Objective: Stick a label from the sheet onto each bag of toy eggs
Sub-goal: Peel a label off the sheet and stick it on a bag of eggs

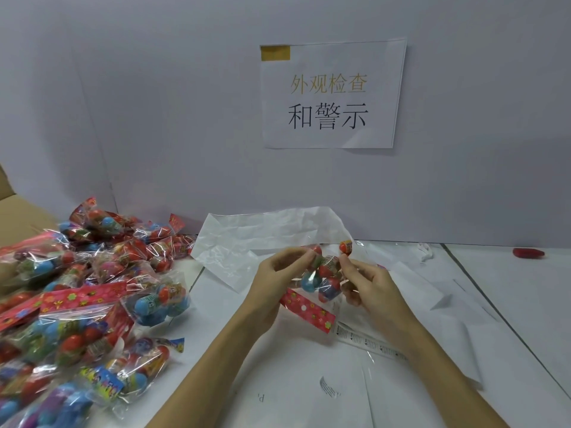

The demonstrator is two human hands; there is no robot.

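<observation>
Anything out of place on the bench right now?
One loose toy egg sits on the table beyond the bag held in both hands, outside any bag. A small red object lies alone far right.

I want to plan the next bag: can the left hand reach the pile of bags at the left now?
Probably not yet. The left hand grips the held bag together with the right hand. The path to the pile of bags looks free once it lets go.

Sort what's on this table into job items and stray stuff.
For the job:
bag of toy eggs, held by left hand and right hand
pile of bags
label strip

Lying about:
crumpled white paper
red object
wall sign
</observation>
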